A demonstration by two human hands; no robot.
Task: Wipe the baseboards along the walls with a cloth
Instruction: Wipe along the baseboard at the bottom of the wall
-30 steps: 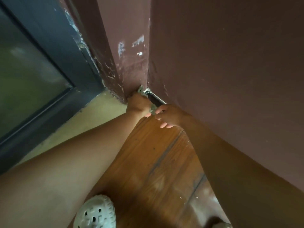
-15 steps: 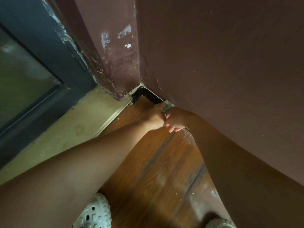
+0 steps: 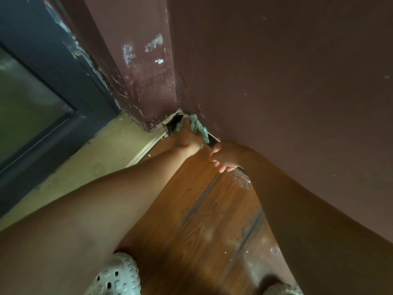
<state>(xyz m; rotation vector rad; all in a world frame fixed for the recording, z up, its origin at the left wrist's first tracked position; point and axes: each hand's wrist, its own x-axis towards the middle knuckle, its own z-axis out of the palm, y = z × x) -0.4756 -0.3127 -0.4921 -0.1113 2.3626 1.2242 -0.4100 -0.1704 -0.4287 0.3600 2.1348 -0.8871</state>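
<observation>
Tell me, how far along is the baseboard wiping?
Done: hard to say; no stretch looks plainly cleaned. In hand: the left hand grips a green cloth against the dark baseboard in the corner; the right hand is close beside it. Left: the baseboard along the right wall, where crumbs lie on the wooden floor.

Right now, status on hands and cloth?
Left hand grips cloth against baseboard. Right hand beside it, fingers curled, empty. Nothing blocking.

Maroon walls (image 3: 287,71); worn wooden floor (image 3: 202,220); dark glazed door frame (image 3: 53,67)
</observation>
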